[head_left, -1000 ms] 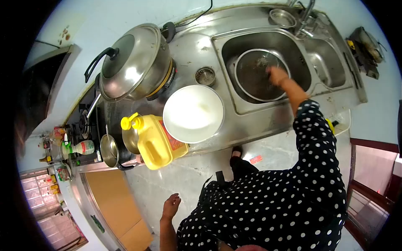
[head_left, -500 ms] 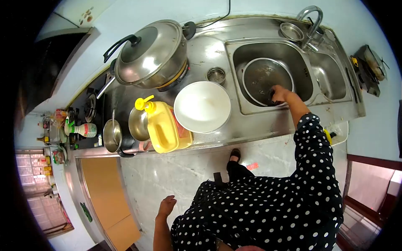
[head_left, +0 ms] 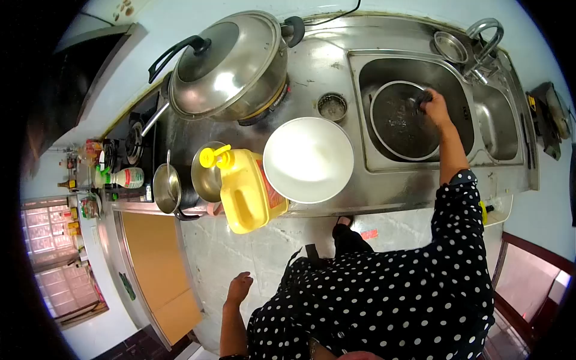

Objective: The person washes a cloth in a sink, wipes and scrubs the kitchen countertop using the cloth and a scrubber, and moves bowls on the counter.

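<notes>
The right hand (head_left: 438, 109) has its fingers closed on a dark, indistinct lump (head_left: 425, 98), near the far right rim of a round silver metal basin (head_left: 379, 135); the basin sits within the steel sink (head_left: 384, 69), presumably to contain splashes; the left hand (head_left: 240, 287) hangs beyond the bench's (head_left: 390, 185) near edge, holding nothing, fingers loosely open; a narrow strip of bench separates sink from near edge.

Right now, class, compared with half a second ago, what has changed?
The right hand, holding a dark item, moved from the near side of the round pan to its far-right edge. The left hand still hangs empty; white bowl and yellow jug stayed put.
</notes>
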`<state>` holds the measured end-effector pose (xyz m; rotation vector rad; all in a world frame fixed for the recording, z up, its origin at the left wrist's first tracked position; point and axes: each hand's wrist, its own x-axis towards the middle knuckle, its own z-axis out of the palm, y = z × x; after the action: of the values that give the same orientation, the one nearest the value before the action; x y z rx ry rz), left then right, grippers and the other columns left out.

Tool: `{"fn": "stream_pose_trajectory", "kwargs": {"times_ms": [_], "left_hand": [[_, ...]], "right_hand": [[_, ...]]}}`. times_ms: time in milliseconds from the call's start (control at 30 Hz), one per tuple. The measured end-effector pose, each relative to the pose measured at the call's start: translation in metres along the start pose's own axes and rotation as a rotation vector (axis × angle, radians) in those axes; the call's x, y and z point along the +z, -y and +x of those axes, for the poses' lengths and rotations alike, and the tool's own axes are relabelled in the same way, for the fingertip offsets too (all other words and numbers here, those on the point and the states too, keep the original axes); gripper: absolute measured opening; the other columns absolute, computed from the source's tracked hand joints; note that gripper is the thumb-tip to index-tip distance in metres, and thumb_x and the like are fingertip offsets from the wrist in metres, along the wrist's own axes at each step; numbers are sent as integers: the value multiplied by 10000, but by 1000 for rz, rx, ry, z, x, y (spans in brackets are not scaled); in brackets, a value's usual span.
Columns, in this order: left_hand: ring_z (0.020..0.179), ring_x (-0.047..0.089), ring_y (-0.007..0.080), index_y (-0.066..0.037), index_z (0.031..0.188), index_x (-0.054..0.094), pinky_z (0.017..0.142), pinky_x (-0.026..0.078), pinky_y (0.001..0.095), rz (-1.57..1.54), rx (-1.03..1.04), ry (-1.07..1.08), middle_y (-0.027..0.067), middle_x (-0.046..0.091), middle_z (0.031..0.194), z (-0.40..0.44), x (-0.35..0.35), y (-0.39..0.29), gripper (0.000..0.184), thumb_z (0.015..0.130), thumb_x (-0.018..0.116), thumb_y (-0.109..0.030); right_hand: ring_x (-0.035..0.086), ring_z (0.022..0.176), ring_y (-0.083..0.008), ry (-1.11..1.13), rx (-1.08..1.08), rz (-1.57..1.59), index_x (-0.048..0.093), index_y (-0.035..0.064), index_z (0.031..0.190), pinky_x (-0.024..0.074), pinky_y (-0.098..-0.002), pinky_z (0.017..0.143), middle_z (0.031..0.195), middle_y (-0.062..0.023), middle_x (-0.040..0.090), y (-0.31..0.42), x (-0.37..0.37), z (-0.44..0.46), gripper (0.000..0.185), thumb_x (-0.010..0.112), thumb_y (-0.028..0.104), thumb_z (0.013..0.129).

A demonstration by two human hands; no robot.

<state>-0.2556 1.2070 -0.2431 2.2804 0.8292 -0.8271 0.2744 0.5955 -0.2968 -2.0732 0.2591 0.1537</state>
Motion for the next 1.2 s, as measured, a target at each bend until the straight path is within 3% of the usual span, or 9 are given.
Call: {"fn": "stream_pose_trajectory", "kwargs": {"times_ms": [33,100,167,267,567,633,700,900,1200], "left_hand": [[989,635,351,0,1135,619,860,501,386,1,11,1,225,666,1023,4,1,5,383,844,581,-247],[978,640,351,4,1151,609,848,503,390,7,66,13,235,665,1010,12,8,28,397,844,581,-247],[971,642,354,-5,1161,605,839,507,395,4,63,19,237,664,1008,24,12,54,408,843,584,-259],[971,642,359,-10,1140,617,836,510,386,14,52,-6,245,662,1003,10,7,69,388,840,583,-252],[714,627,164,67,1127,581,668,502,267,-550,128,-19,162,682,824,-2,54,309,324,892,461,-120],[705,613,162,54,1119,579,682,505,269,-503,160,-71,134,670,814,-35,54,353,300,925,492,-157],[880,666,266,-22,1105,621,807,515,345,-228,65,-137,163,694,965,-51,56,421,325,869,606,-244],[1010,629,324,-55,1149,634,902,481,373,-146,-164,-252,199,670,1046,-123,-3,490,436,825,639,-347],[978,642,306,-37,1160,620,881,487,350,-524,10,-380,180,672,1066,-90,-62,533,389,843,634,-261]], "right_hand": [[609,1079,-324,-75,36,243,620,27,1158,460,-391,927,1128,-259,618,13,-2,-8,452,584,-51,714],[650,962,-292,113,-264,-857,618,9,1127,483,-359,849,1038,-222,656,-35,7,-8,407,586,-56,727],[644,895,-249,57,-201,-880,621,12,1107,491,-339,809,986,-169,659,-21,6,-39,387,596,-62,728],[603,859,-212,-157,-35,273,628,46,1058,494,-306,762,963,-62,617,3,-11,-84,404,562,-116,694],[602,804,-149,-250,10,1025,603,150,1146,499,-261,668,1010,-38,637,37,7,-309,447,647,-35,742],[599,1002,-182,-419,-840,16,579,77,1171,502,-284,837,1091,-90,623,-38,29,-327,340,604,19,837],[566,1108,-269,-166,-58,1188,554,-32,1149,485,-347,963,1144,-160,605,-31,57,-370,280,554,3,871],[577,960,-283,-180,541,1324,564,1,1049,542,-418,850,1070,-107,604,-108,181,-414,334,517,-54,723],[566,672,-259,269,679,866,535,45,856,503,-311,548,800,-79,584,-23,403,-449,202,523,-20,666]]}}
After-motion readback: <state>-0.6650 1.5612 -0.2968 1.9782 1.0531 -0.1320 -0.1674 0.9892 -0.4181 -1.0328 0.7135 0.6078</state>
